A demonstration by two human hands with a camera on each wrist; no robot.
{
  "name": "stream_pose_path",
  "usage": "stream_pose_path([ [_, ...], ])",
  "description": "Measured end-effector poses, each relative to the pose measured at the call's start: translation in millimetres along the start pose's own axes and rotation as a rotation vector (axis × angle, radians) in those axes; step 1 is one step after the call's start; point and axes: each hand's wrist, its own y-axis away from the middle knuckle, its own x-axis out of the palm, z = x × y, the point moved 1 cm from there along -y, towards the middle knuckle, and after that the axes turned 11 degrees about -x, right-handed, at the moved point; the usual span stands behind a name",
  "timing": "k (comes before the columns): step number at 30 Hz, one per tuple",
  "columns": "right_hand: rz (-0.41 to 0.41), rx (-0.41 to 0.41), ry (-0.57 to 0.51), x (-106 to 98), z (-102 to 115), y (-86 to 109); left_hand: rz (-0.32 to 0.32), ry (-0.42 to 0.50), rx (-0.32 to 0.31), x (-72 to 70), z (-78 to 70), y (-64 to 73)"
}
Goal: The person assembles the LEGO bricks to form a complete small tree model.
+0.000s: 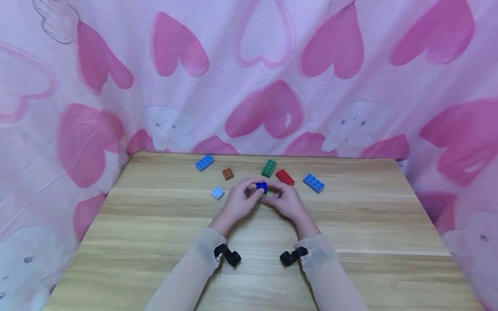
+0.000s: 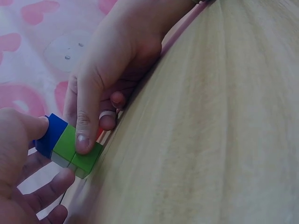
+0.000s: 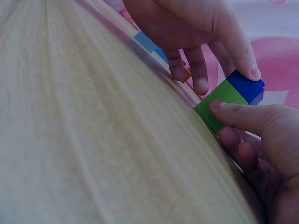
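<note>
Both hands meet around a small stack of toy building bricks, held low over the table. At its top is a dark blue brick (image 1: 262, 186), which my left hand (image 1: 239, 201) pinches between thumb and fingers. Beneath the blue sit light green bricks (image 3: 226, 93), with a seam showing between them. My right hand (image 1: 288, 202) grips this green part, its thumb pressed flat on the side in the right wrist view. Seen from the left wrist, the stack leans, and the left thumb lies on the blue brick (image 2: 51, 133).
Beyond the hands lie a blue brick (image 1: 205, 163), a brown brick (image 1: 228, 173), a green brick (image 1: 269, 168), a red brick (image 1: 285, 177) and another blue brick (image 1: 313, 183). A pale blue brick (image 1: 218, 193) is left of the left hand. A heart-patterned curtain (image 1: 264, 108) borders the wooden table (image 1: 155, 242).
</note>
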Motion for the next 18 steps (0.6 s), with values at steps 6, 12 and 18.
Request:
stream_pose_path([
  [6, -0.005, 0.015, 0.009, 0.5, -0.4, 0.2, -0.004, -0.016, 0.003, -0.4, 0.9, 0.1],
  [12, -0.005, 0.023, 0.012, 1.0, 0.1, -0.3, 0.006, 0.001, -0.018, -1.7, 2.8, -0.3],
  [18, 0.000, 0.029, 0.014, 0.8, 0.7, 0.2, 0.024, 0.020, -0.050, -3.1, 3.5, -1.3],
])
